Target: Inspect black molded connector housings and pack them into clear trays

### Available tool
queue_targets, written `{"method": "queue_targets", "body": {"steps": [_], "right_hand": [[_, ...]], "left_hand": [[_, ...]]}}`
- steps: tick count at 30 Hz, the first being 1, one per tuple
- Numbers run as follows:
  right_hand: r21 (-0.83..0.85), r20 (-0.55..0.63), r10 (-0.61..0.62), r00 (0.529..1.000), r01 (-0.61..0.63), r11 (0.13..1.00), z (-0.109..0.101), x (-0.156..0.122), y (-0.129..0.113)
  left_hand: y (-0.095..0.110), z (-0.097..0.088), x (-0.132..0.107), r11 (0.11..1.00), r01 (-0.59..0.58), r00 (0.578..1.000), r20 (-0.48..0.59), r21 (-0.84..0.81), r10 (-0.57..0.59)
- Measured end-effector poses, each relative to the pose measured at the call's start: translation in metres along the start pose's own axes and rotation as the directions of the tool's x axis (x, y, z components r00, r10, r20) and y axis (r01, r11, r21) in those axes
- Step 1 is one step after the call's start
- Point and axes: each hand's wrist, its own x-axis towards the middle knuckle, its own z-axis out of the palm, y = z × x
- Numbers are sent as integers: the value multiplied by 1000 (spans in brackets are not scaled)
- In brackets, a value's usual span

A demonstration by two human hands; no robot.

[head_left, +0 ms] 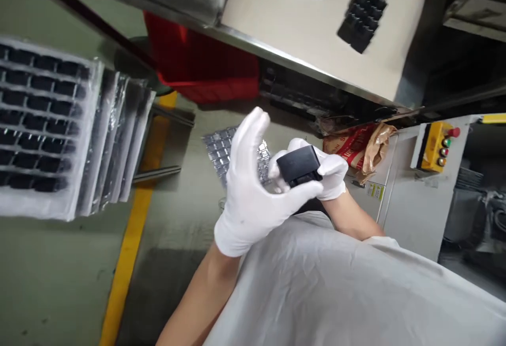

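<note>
Both my gloved hands hold a small black rectangular plastic part (298, 164) in front of my body. My left hand (251, 188), in a white glove, grips its lower edge with the thumb and fingertips. My right hand (318, 169), also in a white glove, holds the part from the far side, and its fingers partly hide the part's right end. Behind my hands lies a silvery blister tray (219, 148), partly hidden by my left hand.
A stack of clear trays holding rows of black parts (43, 125) stands at the left. Above are a cream bench top (276, 14) with black parts on it and a red bin (201, 67). A brown paper bag (377, 146), a yellow push-button box (435, 146) and a yellow floor line (138, 219) also show.
</note>
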Motion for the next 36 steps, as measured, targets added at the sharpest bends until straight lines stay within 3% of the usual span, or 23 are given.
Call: {"method": "queue_targets", "body": {"steps": [6,11,18,23,26,27,28,29,31,32,33,34,36], "right_hand": [[92,-231,-201,952,227,970,15,-3,29],[207,-369,-220,903,310,928,32,1,63],[253,-381,-282,880,393,884,50,9,86],[85,-513,-373,773,479,874,58,1,115],[18,-591,-363,720,462,886,34,-11,145],[-33,-644,-351,680,433,901,18,-14,152],[-104,-723,-339,601,390,915,-3,-16,156],[-181,-815,-329,477,330,926,-26,-17,156],[-298,-937,-323,130,183,937,-77,-9,143],[-331,-943,-333,-11,125,935,-102,-1,130],[-371,-928,-365,-79,89,924,-124,10,113],[-425,-904,-418,-95,75,902,-142,23,95],[-565,-825,-566,-19,87,821,-166,50,56]], "left_hand": [[-15,-28,5,985,120,977,192,-125,-95],[-24,-31,13,958,250,925,328,-143,-193],[-22,-46,22,908,387,846,455,-162,-279],[-35,-56,20,879,456,802,493,-139,-338],[-56,-62,13,800,574,746,516,-178,-421],[-63,-64,11,757,620,725,518,-205,-454],[-70,-66,9,715,660,707,512,-230,-488],[-75,-69,8,678,693,689,502,-245,-523],[-79,-77,6,625,743,652,475,-240,-592],[-77,-82,6,605,764,630,461,-224,-625],[-74,-86,5,588,782,610,444,-205,-656],[-68,-91,5,575,796,594,425,-189,-683],[-55,-97,3,559,807,585,383,-189,-715]]}}
